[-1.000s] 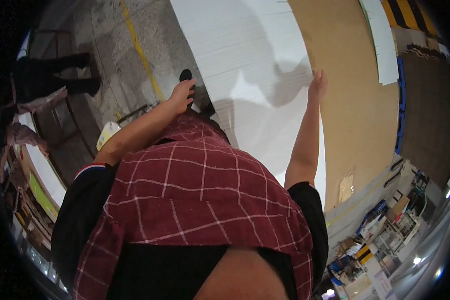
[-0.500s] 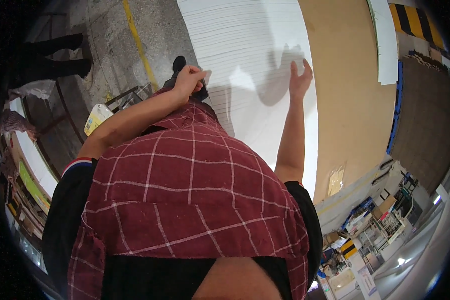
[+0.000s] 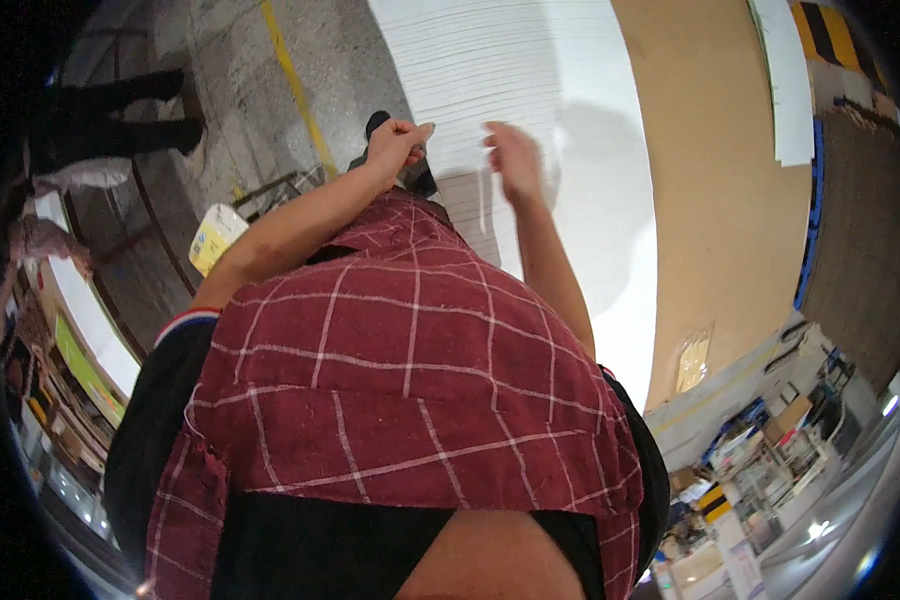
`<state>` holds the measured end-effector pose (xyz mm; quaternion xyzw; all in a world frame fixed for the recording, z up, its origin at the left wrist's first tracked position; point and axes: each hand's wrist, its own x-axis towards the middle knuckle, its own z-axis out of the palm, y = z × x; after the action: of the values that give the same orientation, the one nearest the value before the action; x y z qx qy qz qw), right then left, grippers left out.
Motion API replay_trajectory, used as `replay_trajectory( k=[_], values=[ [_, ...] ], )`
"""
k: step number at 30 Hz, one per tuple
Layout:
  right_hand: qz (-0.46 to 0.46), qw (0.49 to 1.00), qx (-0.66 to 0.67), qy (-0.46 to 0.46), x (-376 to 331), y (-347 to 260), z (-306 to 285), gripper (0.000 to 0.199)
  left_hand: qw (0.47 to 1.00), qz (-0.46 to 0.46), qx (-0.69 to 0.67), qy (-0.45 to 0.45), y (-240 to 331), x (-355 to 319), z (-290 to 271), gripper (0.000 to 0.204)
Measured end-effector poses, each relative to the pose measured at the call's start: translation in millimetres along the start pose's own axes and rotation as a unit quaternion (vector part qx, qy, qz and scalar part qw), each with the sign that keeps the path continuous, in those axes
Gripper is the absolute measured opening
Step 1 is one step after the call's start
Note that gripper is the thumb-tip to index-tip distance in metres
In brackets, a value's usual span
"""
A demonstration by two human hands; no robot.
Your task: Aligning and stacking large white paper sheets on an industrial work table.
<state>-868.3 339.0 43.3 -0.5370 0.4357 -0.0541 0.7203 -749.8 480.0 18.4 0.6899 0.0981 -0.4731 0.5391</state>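
Note:
A long white surface (image 3: 595, 150) lies in front of me, with fine parallel lines across its left part. At its left edge is my left hand (image 3: 395, 150), thumb and fingers pinched together; whatever lies between the fingertips is too small to make out. Over the lined part hovers my right hand (image 3: 518, 165), fingers pointing left toward the other hand. Motion blurs its fingertips, so I cannot tell whether they are closed. A gap separates the two hands. The right hand's shadow falls on the white surface.
A brown board (image 3: 725, 170) runs along the right, with a white panel (image 3: 785, 90) on its far side. To my left are a yellow-marked concrete floor (image 3: 295, 70), a yellow-and-white container (image 3: 217, 238) and another person's dark-clad legs (image 3: 120, 115).
My right hand has swung left from the white surface's right side to near my left hand. The left hand stays pinched at the left edge. The whole view has shifted slightly.

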Motion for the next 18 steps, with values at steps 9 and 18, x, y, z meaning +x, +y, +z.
replay_trajectory(
  k=[9,18],
  values=[
    [0.114,0.984,0.092,-0.101,-3,13,49,0.024,0.997,-0.054,-0.054,-0.004,-4,14,-7,0.026],
    [0.122,0.976,0.165,-0.069,3,19,58,0.022,0.994,0.073,0.084,0.012,5,13,-8,0.026]
  ],
)
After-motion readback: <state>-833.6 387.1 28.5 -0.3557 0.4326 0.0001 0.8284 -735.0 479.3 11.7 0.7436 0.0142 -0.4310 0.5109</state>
